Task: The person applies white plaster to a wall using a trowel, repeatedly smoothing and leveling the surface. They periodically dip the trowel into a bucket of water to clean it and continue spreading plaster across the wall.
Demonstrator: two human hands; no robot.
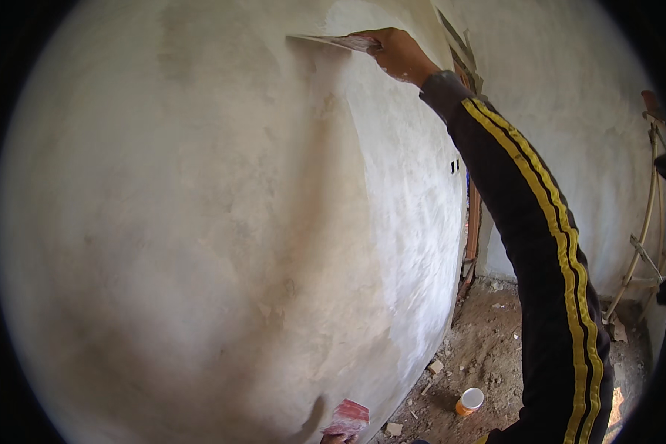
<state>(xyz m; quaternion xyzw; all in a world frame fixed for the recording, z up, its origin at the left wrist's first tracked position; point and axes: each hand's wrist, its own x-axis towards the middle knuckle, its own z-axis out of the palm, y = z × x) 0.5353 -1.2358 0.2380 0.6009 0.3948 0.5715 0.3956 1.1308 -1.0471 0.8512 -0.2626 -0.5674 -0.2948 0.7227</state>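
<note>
While right hand (pixel 401 56) holds scraper (pixel 339 41), markings on orange tub (pixel 468 403) unreadable

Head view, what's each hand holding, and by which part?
Right hand: a flat scraper, by its right end. Left hand: a smeared red tool, by its lower edge.

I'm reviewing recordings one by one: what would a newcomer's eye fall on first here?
The black, yellow-striped sleeve sweeping up the right side to the right hand, which holds a broad scraper at the wall near the top. Then the red, white-smeared tool in the left hand, at the bottom edge.
</note>
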